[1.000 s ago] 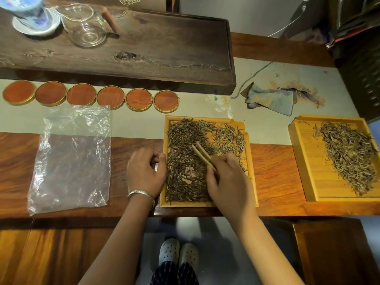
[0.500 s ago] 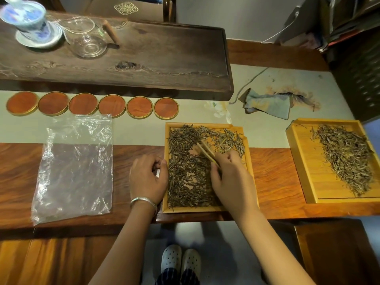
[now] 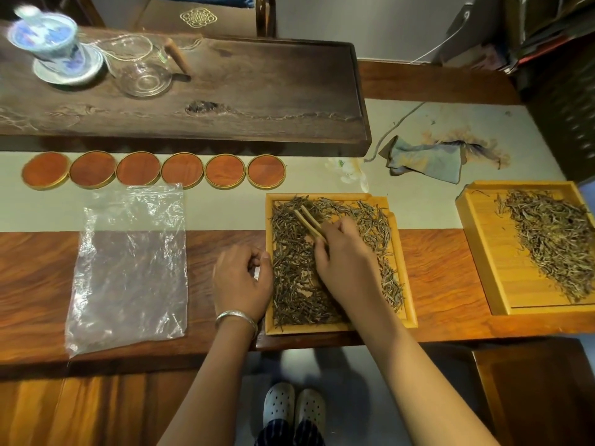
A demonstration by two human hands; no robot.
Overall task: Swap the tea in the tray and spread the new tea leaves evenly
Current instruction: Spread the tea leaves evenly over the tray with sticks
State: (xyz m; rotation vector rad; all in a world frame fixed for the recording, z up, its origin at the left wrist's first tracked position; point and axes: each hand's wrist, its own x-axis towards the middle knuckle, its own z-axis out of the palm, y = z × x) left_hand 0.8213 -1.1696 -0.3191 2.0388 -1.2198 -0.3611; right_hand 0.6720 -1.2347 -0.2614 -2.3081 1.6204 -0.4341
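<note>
A pale bamboo tray (image 3: 406, 284) lies in front of me, covered with dark tea leaves (image 3: 291, 268), thinner at its right side. My right hand (image 3: 346, 265) is over the tray and grips wooden tweezers (image 3: 310, 222), their tips pointing to the far left into the leaves. My left hand (image 3: 241, 281) rests curled against the tray's left rim, steadying it. A second bamboo tray (image 3: 489, 252) at the right holds a heap of lighter tea leaves (image 3: 557, 243).
An empty clear plastic bag (image 3: 128, 268) lies flat at the left. Several round wooden coasters (image 3: 138, 169) line up behind it. A dark wooden tea board (image 3: 225, 98) carries a lidded porcelain cup (image 3: 48, 43) and a glass pitcher (image 3: 141, 69). A grey cloth (image 3: 425, 159) lies at the back right.
My right hand has slid the tweezers to the far left across the tray, raking the leaves. The left hand has stayed at the rim. The camera tilted down a little.
</note>
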